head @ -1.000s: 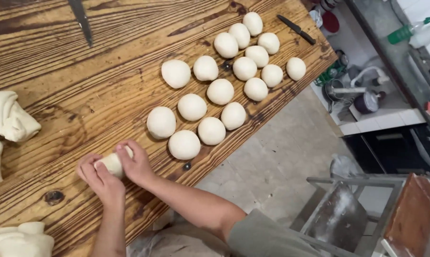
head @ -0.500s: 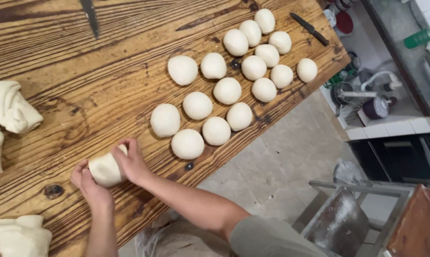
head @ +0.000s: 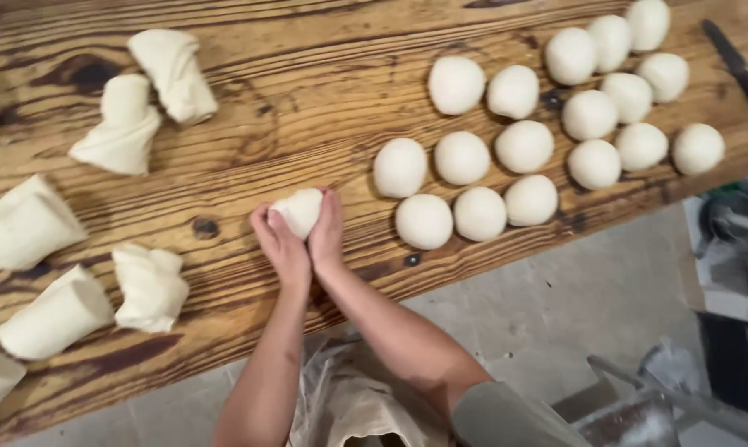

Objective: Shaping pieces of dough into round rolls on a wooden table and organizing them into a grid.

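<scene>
I note the left hand (head: 281,242) and right hand (head: 326,233) cupped closed around one dough piece (head: 299,211), pressed between both palms, near the wooden table's (head: 308,91) front edge, equally close to each.

Wooden table (head: 308,91): dough balls (head: 462,157) right, rough dough pieces (head: 126,124) left, knife (head: 734,62).

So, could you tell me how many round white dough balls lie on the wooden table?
17 round white dough balls, all in diagonal rows on the wooden table's right half. The dough piece cupped between the left hand and right hand is not counted. None looks hidden.
</scene>
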